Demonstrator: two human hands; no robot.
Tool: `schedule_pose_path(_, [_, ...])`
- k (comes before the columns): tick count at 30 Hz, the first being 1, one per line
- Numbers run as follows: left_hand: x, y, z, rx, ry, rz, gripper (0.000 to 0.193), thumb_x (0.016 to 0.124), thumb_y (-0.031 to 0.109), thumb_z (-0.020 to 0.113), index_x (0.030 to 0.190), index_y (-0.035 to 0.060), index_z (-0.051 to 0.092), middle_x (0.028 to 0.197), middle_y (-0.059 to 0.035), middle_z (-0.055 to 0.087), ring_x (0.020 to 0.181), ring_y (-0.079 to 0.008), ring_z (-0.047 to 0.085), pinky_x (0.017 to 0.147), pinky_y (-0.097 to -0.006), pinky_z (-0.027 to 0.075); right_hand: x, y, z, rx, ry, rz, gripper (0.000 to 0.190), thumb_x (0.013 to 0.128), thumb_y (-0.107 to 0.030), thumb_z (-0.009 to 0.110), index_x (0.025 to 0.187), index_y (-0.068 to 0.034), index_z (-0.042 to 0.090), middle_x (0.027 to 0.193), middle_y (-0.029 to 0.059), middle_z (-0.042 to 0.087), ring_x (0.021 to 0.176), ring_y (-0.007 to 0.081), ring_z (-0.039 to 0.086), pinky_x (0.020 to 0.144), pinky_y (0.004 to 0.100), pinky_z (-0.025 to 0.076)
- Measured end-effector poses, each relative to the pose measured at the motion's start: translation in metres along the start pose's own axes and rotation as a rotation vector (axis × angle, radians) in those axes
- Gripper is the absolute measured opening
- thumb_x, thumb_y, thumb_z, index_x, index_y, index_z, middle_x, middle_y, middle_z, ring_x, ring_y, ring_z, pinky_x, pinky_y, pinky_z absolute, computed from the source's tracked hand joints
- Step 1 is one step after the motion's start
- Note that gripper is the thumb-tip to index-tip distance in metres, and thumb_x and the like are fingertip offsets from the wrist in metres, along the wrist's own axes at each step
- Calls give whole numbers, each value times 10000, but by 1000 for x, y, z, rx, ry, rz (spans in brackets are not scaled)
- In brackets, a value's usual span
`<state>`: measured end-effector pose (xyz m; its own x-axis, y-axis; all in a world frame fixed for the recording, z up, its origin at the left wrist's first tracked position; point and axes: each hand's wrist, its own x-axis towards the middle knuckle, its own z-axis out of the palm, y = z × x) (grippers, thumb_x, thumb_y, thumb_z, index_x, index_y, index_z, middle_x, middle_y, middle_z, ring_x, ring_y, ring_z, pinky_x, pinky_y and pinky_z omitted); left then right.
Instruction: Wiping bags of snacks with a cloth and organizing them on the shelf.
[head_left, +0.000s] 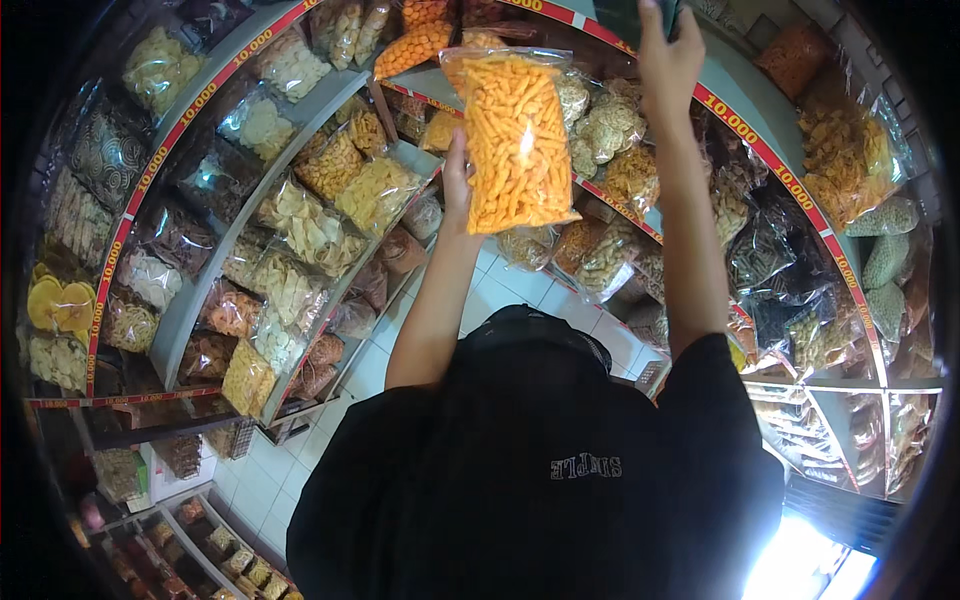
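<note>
My left hand (457, 172) holds a clear plastic bag of orange stick-shaped snacks (519, 142) upright by its left edge, in front of the shelves. Its flat sealed edge is at the top, and most of my fingers are hidden behind it. At the upper right, my right hand (671, 64) is raised above the red shelf strip, its fingers around a dark green item (626, 19) that the picture's rim cuts off. What this item is cannot be told. Bags of round pale crackers (611, 124) lie on the shelf between my two hands.
Tiered shelves with red price strips (727, 116) curve around both sides, filled with bagged snacks such as yellow chips (375, 195). Below them shows a white tiled floor (495, 289). More shelves with small bags (240, 559) stand at the lower left.
</note>
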<state>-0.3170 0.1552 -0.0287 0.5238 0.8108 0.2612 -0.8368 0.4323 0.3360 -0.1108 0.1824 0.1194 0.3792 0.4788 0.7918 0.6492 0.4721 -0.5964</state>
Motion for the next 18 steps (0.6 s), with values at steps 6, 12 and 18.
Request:
schedule_pose_path(6, [25,-18,28,272,122,-32,651,930,502,458,1402,70,339,1347,-155,471,1198,-284,513,1015,-448,425,-72,-15,5,-52,-301,-270,513,714,-255,735,1193,-157,578,1287,169,517,1253,364,426,1106,477,268])
schedule_pose_path(12, [40,-23,28,425,170,106,543,966,464,369,1344,77,419,1268,-129,543,1117,-265,571,966,-414,464,-86,-40,-1,-216,-480,-377,582,707,-205,698,1263,-306,559,1402,54,447,1329,382,328,1096,526,239])
schedule_pose_path(18, [24,5,34,-42,63,52,582,944,503,367,1335,80,446,1268,-147,547,1128,-300,560,970,-452,452,-129,-41,-28,-207,-821,-560,781,545,-214,764,1265,-403,530,1473,-42,357,1415,326,175,1076,615,187])
